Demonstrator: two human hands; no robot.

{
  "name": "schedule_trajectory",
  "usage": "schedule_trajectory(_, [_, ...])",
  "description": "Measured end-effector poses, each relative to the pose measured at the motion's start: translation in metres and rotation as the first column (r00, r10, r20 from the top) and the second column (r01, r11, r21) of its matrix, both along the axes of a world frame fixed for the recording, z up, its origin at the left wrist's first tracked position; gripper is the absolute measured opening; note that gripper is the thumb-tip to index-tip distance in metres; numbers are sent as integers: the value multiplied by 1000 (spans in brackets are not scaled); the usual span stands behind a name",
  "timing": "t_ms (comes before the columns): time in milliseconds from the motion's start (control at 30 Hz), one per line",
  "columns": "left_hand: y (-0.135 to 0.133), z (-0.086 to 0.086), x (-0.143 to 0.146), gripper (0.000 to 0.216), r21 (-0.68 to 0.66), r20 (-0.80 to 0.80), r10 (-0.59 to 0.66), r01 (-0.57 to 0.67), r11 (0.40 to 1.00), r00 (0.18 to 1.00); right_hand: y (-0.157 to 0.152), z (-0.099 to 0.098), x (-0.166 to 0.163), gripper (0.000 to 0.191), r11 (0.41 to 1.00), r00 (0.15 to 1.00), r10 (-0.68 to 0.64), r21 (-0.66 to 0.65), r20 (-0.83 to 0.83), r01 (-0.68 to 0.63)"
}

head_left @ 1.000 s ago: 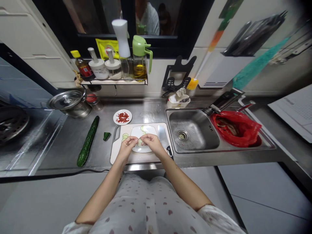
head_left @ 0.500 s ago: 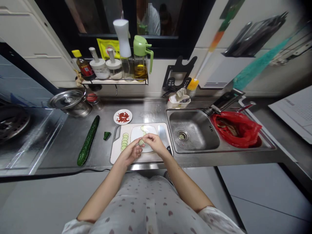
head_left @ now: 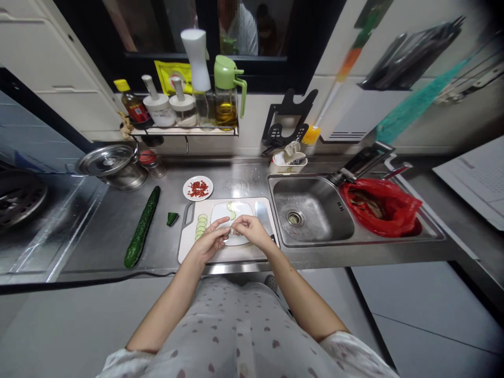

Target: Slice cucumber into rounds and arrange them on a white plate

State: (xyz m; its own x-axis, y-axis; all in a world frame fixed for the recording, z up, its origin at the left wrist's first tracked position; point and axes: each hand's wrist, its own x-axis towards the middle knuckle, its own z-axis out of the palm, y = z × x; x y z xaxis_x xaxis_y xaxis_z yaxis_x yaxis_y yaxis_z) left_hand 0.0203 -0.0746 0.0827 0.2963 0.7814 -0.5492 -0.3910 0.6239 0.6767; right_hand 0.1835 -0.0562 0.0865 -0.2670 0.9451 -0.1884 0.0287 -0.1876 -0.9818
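Over a white plate (head_left: 218, 211) my two hands come together at the fingertips. My left hand (head_left: 212, 242) is turned palm up, its index finger lifted and its other fingers curled around a thin cucumber slice (head_left: 231, 229), seen almost edge-on. From the other side my right hand (head_left: 251, 231) pinches the same slice; the fingers hide most of it. A curved strip of pale green slices (head_left: 232, 210) lies on the plate. To the left, a row of cucumber slices (head_left: 201, 226) overlaps on the cutting board (head_left: 189, 251). A knife (head_left: 261, 212) rests at the board's right side.
Left of the board lie a whole cucumber (head_left: 142, 228) and a cucumber end (head_left: 172, 218). Behind it is a small plate (head_left: 189, 195) of chopped red pieces. The sink (head_left: 315, 210) and a red bag (head_left: 394, 218) are on the right; a bottle rack (head_left: 185, 131) hangs behind.
The slice between my hands has turned from face-on to nearly edge-on. My left index finger has lifted, and my hands have shifted slightly apart.
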Motion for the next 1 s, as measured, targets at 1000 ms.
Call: schedule_trajectory(1000, [18,-39,4,40,480,-761,185,347,806,622,21,-33,11,16,1000,958,-16,-15,286,21])
